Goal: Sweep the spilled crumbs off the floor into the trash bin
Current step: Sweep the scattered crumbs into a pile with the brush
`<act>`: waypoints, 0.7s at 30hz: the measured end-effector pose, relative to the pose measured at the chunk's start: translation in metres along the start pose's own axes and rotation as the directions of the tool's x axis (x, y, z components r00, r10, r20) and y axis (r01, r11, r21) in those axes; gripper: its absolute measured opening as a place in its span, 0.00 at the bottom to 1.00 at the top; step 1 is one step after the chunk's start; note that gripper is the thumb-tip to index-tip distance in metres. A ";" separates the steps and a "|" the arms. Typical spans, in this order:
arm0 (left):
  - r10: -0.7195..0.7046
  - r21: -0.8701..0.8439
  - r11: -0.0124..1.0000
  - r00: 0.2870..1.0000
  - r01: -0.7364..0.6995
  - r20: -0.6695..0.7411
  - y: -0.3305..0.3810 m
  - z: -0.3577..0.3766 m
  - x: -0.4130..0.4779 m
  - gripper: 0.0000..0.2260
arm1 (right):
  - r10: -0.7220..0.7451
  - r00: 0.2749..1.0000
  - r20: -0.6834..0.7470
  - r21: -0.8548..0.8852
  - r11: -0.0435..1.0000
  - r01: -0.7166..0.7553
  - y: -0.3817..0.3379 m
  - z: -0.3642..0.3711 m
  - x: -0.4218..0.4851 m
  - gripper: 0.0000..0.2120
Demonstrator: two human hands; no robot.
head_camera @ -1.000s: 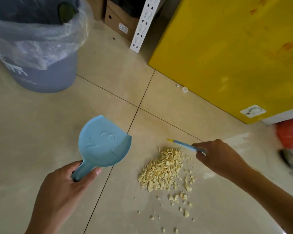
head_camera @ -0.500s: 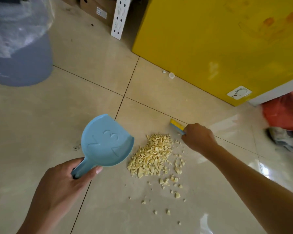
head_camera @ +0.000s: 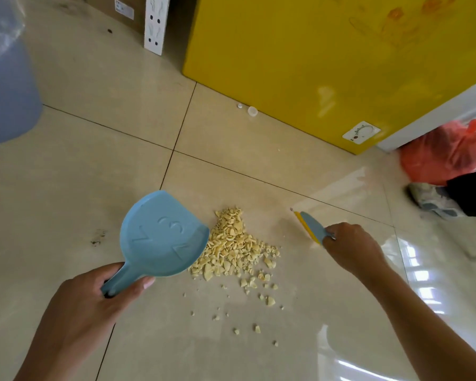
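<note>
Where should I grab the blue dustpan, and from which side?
Grip the dustpan by its narrow handle, coming from the near side. The handle points back toward the person, away from the open lip that faces the crumbs, and it is slim enough to wrap, as the left hand does. The rest looks too broad for fingers.
</note>
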State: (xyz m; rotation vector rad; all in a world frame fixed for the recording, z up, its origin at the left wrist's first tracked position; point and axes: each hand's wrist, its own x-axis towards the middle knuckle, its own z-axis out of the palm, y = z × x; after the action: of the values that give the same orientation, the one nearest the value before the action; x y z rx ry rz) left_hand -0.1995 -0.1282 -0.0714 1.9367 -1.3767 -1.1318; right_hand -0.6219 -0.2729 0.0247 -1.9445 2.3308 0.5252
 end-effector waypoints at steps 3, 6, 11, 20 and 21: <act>0.018 0.008 1.000 1.000 -0.018 -0.003 0.004 -0.001 -0.001 0.26 | 0.106 0.991 0.076 -0.144 0.985 -0.095 -0.002 0.017 0.001 0.09; 0.031 0.025 0.999 0.999 -0.031 0.006 0.010 -0.002 -0.002 0.23 | 0.013 0.994 0.104 -0.157 0.988 0.004 -0.031 0.035 -0.014 0.05; 0.020 0.021 1.000 1.000 -0.020 0.017 0.012 -0.002 -0.004 0.18 | -0.110 0.978 0.176 -0.011 0.993 0.113 -0.078 0.026 -0.042 0.04; 0.021 0.055 0.998 0.994 -0.027 0.105 0.009 -0.003 -0.005 0.31 | -0.026 0.974 0.225 0.104 0.995 0.003 -0.027 -0.008 -0.083 0.11; 0.027 0.056 0.998 0.994 -0.033 0.104 0.009 -0.004 -0.005 0.29 | 0.006 0.971 0.238 0.056 0.998 -0.020 -0.010 -0.003 -0.096 0.11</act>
State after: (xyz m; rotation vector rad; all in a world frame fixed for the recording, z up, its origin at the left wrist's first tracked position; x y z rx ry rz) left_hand -0.2015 -0.1272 -0.0610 1.9144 -1.5031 -1.2048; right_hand -0.5923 -0.1848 0.0506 -1.7352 2.1860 0.6449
